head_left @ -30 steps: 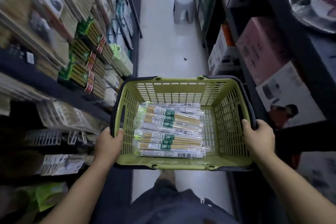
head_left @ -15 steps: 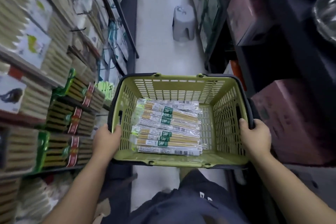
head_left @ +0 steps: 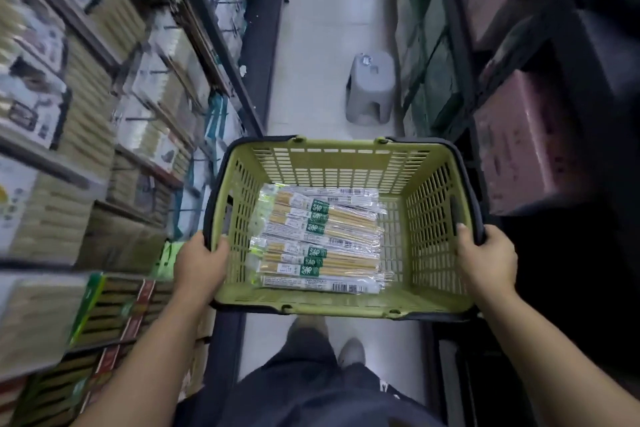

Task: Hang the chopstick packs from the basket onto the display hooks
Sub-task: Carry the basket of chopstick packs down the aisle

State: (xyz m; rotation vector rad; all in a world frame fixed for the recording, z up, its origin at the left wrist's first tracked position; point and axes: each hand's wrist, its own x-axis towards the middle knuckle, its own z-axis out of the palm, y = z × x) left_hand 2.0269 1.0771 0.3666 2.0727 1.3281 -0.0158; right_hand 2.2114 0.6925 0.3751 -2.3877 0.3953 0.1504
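- In the aisle, between shelving on either side: green basket (head_left: 341,146) carried level, gripped at both side rims.
- Left hand (head_left: 201,270) curled round the near end of the left rim, thumb over the edge; right hand (head_left: 485,260) wrapped round the near end of the right rim in the same way.
- On the basket floor, toward the left wall: chopstick packs (head_left: 318,239) stacked flat in clear sleeves, lying just as a second ago (none lifted, none shifted).
- Changed since then: grey stool (head_left: 370,90) on the floor now far nearer the basket's far rim, and a different stretch of left shelving (head_left: 86,135) alongside. Walking forward, by the look of it.
- Meaning for the task: only the carrying stage so far. Hanging not begun, both hands taken up.
- Likely needed next: stopping at the right hooks and freeing one hand. Hooks too blurred here to pick out.
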